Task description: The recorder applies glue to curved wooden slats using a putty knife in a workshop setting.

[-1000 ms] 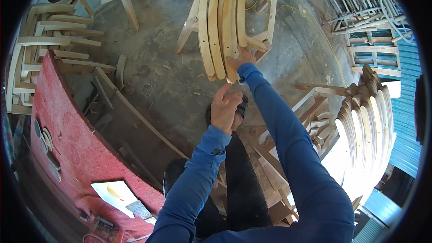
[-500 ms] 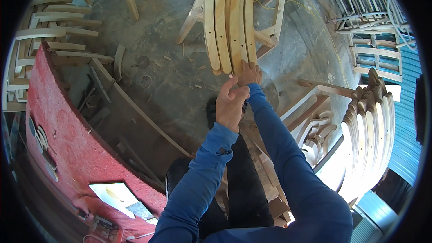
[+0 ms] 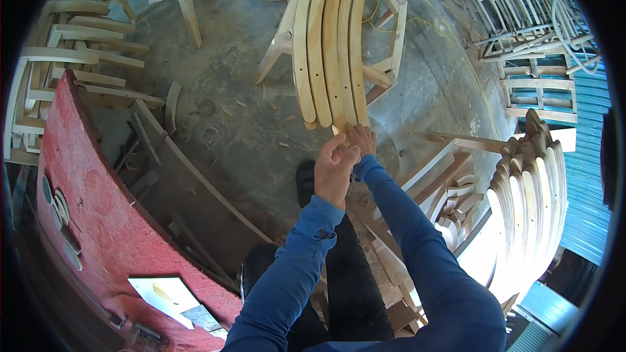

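Observation:
Several long, curved wooden slats [image 3: 317,58] lie side by side on a wooden stand [image 3: 282,42], each with small dark holes near its rounded end. At their near ends, my right hand [image 3: 362,140] has its fingers curled over the tips of the right-hand slats. Just left of it and nearer me, my left hand [image 3: 334,173] is closed, with index finger and thumb close to the middle slat's end. A small pale spot shows at that fingertip; I cannot make out whether it is something held. Both palms are hidden.
A red panel [image 3: 104,182] stands at left, beside stacked curved wooden pieces [image 3: 85,55]. To the right is an upright bundle of curved slats [image 3: 531,189], with a wooden frame [image 3: 430,169] next to it. Wood scraps and a yellow cord [image 3: 450,32] lie on the floor.
The whole scene sits slightly lower in the picture, hands included. The middle slats now look more evenly lined up. Both hands stay at the slats' near ends.

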`<state>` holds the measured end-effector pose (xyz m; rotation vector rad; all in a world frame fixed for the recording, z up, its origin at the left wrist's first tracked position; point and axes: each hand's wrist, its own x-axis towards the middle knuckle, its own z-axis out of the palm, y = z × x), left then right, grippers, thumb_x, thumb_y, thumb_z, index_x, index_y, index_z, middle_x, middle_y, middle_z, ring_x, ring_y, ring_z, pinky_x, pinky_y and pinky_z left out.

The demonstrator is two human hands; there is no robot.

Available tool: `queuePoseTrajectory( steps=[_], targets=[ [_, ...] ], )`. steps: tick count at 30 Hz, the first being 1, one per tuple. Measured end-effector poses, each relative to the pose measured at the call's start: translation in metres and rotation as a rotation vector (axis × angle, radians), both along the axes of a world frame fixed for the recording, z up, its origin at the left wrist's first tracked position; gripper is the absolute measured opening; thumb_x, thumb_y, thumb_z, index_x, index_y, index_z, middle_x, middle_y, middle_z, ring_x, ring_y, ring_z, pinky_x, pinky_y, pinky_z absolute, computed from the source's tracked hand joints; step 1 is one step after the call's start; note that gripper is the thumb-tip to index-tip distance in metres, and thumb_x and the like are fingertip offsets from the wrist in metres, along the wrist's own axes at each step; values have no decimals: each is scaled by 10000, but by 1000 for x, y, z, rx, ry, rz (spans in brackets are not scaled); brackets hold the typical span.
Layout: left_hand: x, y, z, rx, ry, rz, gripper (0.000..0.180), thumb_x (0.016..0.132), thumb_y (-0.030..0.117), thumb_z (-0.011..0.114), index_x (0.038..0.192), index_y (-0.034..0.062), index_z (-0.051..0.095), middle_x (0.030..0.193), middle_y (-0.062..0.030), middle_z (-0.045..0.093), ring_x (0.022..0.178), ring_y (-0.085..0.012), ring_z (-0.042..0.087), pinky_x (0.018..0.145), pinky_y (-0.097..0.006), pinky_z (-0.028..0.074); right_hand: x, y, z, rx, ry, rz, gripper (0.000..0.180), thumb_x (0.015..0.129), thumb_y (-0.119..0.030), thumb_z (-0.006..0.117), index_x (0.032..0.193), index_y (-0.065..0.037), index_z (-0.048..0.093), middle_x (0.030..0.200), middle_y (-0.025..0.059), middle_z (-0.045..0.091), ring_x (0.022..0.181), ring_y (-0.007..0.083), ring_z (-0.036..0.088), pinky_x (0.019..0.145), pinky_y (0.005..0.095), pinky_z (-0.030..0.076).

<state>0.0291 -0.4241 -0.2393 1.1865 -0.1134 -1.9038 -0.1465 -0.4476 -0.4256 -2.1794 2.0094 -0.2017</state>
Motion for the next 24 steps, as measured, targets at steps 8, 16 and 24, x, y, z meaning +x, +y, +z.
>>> queuePoseTrajectory(
  steps=[8,16,24],
  targets=[
    [7,2,-18,-19,-30,-80,530,934,162,694,1403,32,485,1143,-65,668,986,-149,646,847,-291,486,39,-61,60,120,-2,-157,542,751,-365,745,1230,-134,641,1109,89,640,1108,297,594,943,461,472],
    [27,-2,-14,-96,-59,-70,460,971,224,665,1379,43,554,1154,-72,662,1068,-181,622,903,-327,491,33,14,204,17,-416,-304,553,846,-217,700,1358,-88,537,1170,186,634,995,362,667,896,447,547],
    [45,46,-11,-230,-101,-240,375,969,319,678,1198,27,626,996,-74,703,976,-215,668,914,-340,490,-117,204,387,-89,-771,-591,452,889,-62,711,1331,-49,620,1053,105,736,909,172,708,792,295,578]
  ],
)
